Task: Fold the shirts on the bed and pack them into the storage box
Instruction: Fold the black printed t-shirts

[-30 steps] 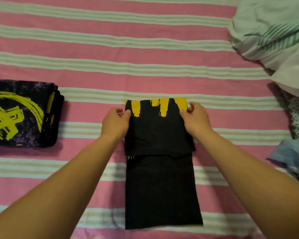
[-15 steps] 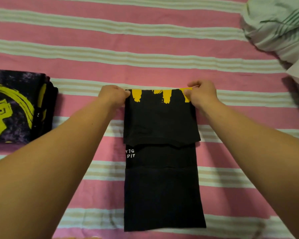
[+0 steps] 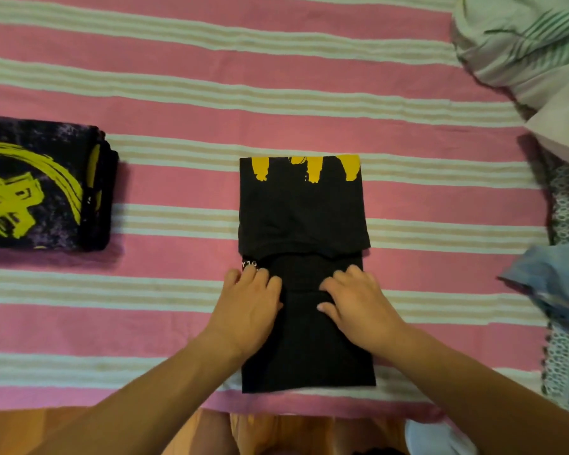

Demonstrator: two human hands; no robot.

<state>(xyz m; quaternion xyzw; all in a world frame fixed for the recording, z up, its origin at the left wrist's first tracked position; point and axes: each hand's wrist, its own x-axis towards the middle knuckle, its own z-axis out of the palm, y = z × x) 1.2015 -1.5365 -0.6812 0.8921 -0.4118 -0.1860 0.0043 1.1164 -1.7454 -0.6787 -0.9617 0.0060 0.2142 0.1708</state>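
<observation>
- Pink striped bed cover fills my view; no storage box is visible.
- Far left, a folded dark shirt waits.
- My left hand and right hand have dropped back from the far edge of the black shirt; both now lie relaxed on its near half, gripping nothing.
- That top fold looks set, so I'd fold the near half next.
- Unfolded clothes wait at right.

The folded dark shirt with yellow print is cut by the left edge. White letters on the black shirt are partly hidden under the left hand. The clothes pile at far right runs out of the picture.
</observation>
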